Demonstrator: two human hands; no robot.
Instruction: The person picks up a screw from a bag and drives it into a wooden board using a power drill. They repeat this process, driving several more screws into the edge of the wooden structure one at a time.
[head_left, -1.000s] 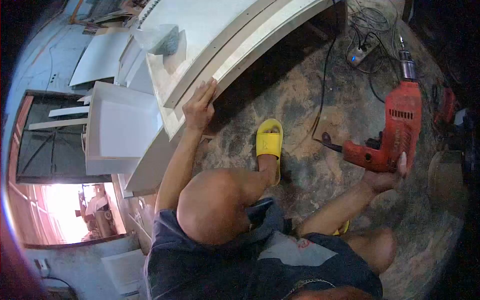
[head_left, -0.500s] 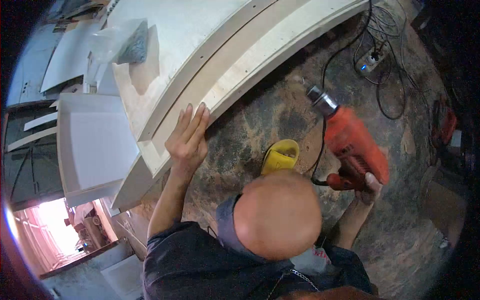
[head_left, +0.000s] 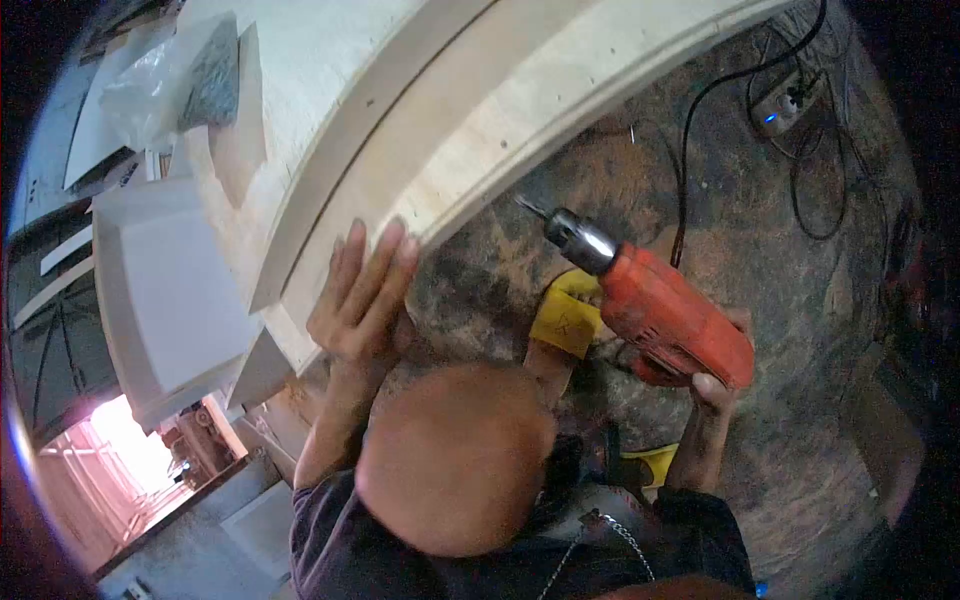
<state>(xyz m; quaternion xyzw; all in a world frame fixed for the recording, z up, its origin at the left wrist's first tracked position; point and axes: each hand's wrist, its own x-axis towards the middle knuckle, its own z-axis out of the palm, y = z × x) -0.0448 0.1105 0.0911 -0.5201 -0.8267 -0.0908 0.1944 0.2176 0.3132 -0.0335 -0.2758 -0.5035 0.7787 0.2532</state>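
My left hand [head_left: 358,300] rests on the near end of a curved pale wooden piece [head_left: 470,165], its fingers stretched out along the edge. In my right hand [head_left: 714,393] is a red electric drill [head_left: 672,318], gripped at its rear handle, which is partly hidden behind the body. The drill's silver chuck [head_left: 585,242] carries a thin bit [head_left: 531,206] that points up and left toward the wood's lower edge, apart from it. Small dark spots dot the wood's face.
My bare bent knee [head_left: 455,460] and a yellow slipper [head_left: 565,318] are below the wood. A black cord [head_left: 690,130] runs near a power strip [head_left: 785,108] on the stained floor. A clear plastic bag [head_left: 150,90] and a white tray-like panel [head_left: 180,290] are at left.
The drill has swung left, bringing its bit nearer the wood's edge. My knee has shifted left, showing more of the slippers. My left hand stays on the wood.
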